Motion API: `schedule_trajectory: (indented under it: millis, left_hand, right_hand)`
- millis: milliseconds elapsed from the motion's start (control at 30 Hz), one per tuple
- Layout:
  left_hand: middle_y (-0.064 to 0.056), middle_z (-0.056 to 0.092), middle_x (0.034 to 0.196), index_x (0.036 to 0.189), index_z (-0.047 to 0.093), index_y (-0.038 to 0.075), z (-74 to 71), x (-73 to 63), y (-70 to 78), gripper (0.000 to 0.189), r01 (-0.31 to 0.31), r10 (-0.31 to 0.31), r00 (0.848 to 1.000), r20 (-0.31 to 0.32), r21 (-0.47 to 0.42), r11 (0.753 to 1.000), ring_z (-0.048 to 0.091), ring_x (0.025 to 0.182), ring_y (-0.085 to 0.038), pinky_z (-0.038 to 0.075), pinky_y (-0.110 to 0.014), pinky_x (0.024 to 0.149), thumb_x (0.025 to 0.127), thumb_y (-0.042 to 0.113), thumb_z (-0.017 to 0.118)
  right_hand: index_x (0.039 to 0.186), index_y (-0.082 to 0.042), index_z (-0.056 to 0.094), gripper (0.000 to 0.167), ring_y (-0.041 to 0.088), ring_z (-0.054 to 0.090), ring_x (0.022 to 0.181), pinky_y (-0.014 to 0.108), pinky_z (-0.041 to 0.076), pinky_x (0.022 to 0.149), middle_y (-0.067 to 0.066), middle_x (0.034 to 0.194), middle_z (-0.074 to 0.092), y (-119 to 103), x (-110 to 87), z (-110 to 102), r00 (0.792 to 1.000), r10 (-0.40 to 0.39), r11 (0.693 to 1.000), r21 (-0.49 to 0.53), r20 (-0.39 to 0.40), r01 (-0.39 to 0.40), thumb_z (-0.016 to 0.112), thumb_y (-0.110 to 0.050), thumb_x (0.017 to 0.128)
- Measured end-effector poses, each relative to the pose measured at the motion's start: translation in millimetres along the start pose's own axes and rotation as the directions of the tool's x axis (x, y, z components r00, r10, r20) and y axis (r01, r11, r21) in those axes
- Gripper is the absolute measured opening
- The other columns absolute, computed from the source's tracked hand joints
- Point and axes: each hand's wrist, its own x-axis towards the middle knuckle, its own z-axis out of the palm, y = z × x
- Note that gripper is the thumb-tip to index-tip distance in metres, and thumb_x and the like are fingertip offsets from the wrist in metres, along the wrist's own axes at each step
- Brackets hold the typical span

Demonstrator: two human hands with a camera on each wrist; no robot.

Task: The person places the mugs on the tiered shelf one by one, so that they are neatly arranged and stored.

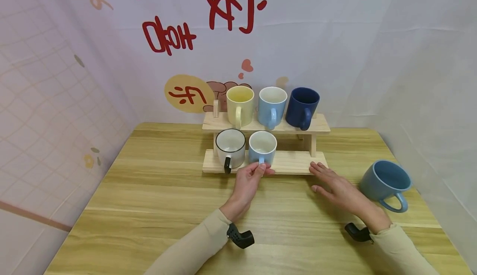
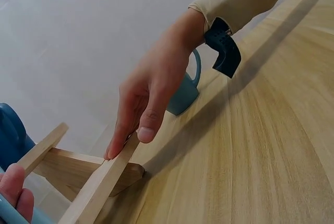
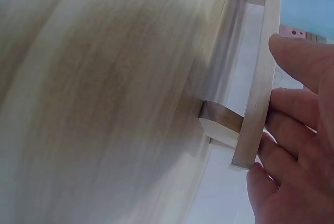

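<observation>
A light blue mug (image 1: 262, 147) with a white inside stands on the lower board of a wooden two-tier rack (image 1: 294, 162). My left hand (image 1: 246, 186) pinches this mug's handle between thumb and fingers. Left of it, a white mug (image 1: 231, 148) with a black rim and black handle stands on the same board. At the board's right end rests my right hand (image 1: 340, 190), its fingertips touching the wood. In the right wrist view, the fingers (image 3: 292, 127) lie along the edge of the board (image 3: 258, 98), holding no mug.
On the upper board stand a yellow mug (image 1: 240, 105), another light blue mug (image 1: 273, 107) and a dark blue mug (image 1: 302, 107). A larger grey-blue mug (image 1: 385, 182) is on the wooden table (image 1: 156, 208), right of my right hand. A printed cloth (image 1: 316, 43) hangs behind.
</observation>
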Motion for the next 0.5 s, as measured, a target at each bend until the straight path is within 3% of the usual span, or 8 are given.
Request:
schedule_trajectory:
  millis: [267, 500]
  left_hand:
    - [-0.016, 0.078, 0.106, 0.122, 0.07, -0.007, 0.6, 2.5, -0.6, 0.033, 0.004, -0.003, 1.0, 0.015, -0.02, 1.0, 0.058, 0.129, -0.02, 0.042, -0.035, 0.103, 0.108, 0.02, 0.056]
    - [-0.014, 0.077, 0.111, 0.123, 0.069, -0.008, 2.0, 5.8, -3.2, 0.035, -0.015, 0.015, 1.0, 0.013, -0.022, 1.0, 0.059, 0.13, -0.02, 0.043, -0.04, 0.111, 0.108, 0.021, 0.057]
  right_hand:
    - [0.15, 0.001, 0.052, 0.059, 0.046, 0.038, 0.145, 0.014, 0.01, 0.117, 0.021, 0.158, 0.044, -0.9, 0.3, -0.6, 0.999, 0.029, 1.0, 0.005, 0.025, -0.029, 0.072, -0.021, 0.099]
    - [0.149, 0.002, 0.052, 0.059, 0.048, 0.039, 0.144, 0.011, 0.008, 0.115, 0.022, 0.157, 0.045, -1.2, 0.4, -0.5, 1.0, 0.02, 1.0, 0.003, 0.016, -0.02, 0.073, -0.02, 0.098]
